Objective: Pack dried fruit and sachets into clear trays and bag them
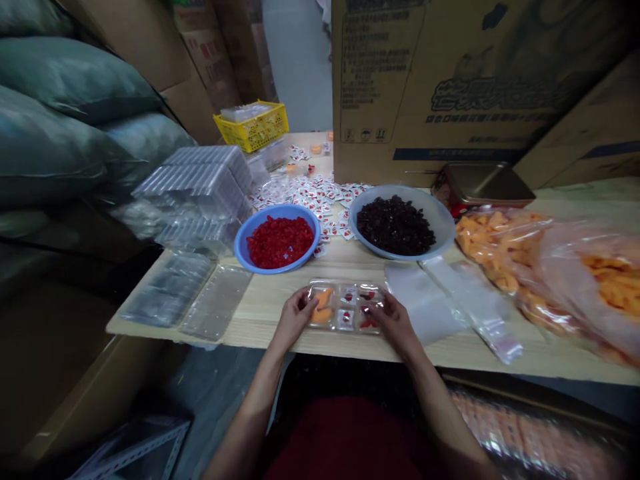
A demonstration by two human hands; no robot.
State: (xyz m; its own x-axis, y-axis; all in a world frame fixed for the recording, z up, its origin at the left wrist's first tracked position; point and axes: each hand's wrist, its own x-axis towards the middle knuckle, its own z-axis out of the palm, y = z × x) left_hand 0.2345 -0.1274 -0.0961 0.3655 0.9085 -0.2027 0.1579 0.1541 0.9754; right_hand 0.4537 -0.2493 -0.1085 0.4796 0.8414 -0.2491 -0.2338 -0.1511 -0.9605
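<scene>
The near edge of the tabletop (273, 300) runs just on the person's side of the clear tray (337, 307), with a narrow strip of wood between. At the tray's left end the left hand (295, 317) has a nearly closed grip, thumb and fingers pinching the rim; the right hand (397, 323) likewise grips the opposite end, its fingertips covering part of the compartments there. Two orange pieces (323, 316) lie in the tray's left end, two printed packets (346, 319) in its middle, red pieces (368, 322) at its right. Left of the tray, a stretch of wood leaves room as far as a flat clear panel (215, 303); right of it, flat plastic bags (425, 307) crowd close. Beyond the tray, a band of wood separates it from the blue bowl (242, 252), far left, and the pale bowl (443, 217), far right. Loose packets (320, 197) spread behind it, before a large carton (380, 93).
</scene>
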